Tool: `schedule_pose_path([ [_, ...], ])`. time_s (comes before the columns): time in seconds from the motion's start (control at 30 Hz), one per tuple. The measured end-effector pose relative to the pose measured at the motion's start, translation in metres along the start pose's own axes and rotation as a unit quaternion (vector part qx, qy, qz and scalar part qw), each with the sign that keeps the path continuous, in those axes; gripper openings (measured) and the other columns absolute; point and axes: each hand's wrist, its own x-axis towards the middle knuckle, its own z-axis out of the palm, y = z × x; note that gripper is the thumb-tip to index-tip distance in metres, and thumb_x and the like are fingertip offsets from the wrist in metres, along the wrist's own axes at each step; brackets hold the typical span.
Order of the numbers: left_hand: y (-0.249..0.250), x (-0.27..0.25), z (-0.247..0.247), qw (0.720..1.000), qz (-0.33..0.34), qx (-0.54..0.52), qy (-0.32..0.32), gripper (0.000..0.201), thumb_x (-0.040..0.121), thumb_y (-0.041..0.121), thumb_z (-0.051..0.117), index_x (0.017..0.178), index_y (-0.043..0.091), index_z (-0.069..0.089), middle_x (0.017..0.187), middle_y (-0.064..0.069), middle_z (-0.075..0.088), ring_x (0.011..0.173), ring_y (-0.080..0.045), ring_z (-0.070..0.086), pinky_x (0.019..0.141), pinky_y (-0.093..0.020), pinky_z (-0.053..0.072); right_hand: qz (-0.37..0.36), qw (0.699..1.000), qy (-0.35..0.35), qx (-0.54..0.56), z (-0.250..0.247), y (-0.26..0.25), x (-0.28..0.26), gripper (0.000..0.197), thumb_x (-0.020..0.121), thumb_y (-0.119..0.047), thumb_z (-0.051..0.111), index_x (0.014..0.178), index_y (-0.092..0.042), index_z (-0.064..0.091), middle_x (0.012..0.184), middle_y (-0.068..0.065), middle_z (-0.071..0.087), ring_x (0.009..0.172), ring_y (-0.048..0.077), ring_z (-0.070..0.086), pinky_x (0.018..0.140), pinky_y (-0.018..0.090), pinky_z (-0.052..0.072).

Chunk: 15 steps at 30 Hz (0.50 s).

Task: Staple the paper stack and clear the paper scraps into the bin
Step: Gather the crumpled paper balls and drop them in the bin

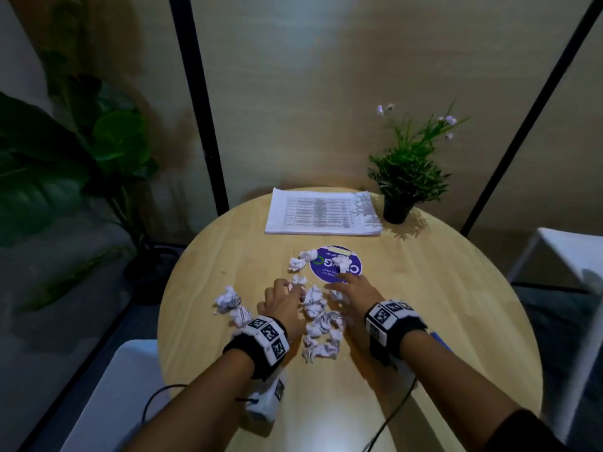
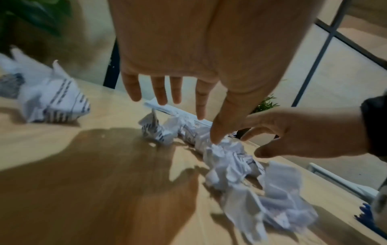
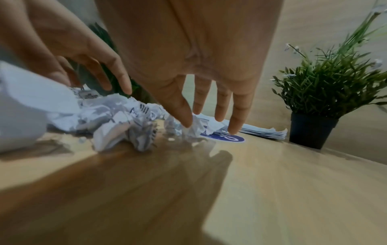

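The paper stack lies flat beyond the purple round sticker, beside the potted plant; whether it is stapled cannot be told, and no stapler is clearly in view. The clearing looks barely begun, by my reading: the crumpled paper scraps lie scattered on the surface, most in a loose heap on the near side of the sticker, a few on or just beside it, and two more well off to the sticker's left. No bin shows in any view.

The left hand hovers with fingers spread and straight at the heap's left edge, thumb tip touching a scrap, gripping nothing. The right hand is likewise spread, fingers reaching down over the scraps at the sticker's near rim, holding nothing. Together they flank the heap, apparently ready to gather it.
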Motion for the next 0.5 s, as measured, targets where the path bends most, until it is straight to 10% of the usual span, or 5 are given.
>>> schedule_pose_path([
  [0.3,-0.024,0.002,0.015,0.996,-0.057,-0.066,0.026,0.055,0.080,0.007,0.054,0.131,0.022,0.041,0.147,-0.009,0.017,0.135,-0.032,0.024,0.106,-0.045,0.038,0.090,0.991,0.065,0.070,0.008,0.005,-0.011,0.026,0.081,-0.021,0.063,0.106,-0.012,0.060,0.113,0.011,0.062,0.102,0.029,0.058,0.081,0.030,0.045],
  [0.5,-0.030,0.018,0.013,0.993,-0.072,-0.080,0.048,0.036,0.084,0.017,0.059,0.119,0.014,0.050,0.128,-0.013,0.041,0.118,-0.034,0.044,0.097,-0.039,0.042,0.157,0.925,0.115,0.326,0.009,0.013,-0.024,0.023,0.077,-0.010,0.061,0.089,-0.017,0.043,0.079,0.014,0.061,0.066,0.032,0.058,0.060,0.035,0.048],
])
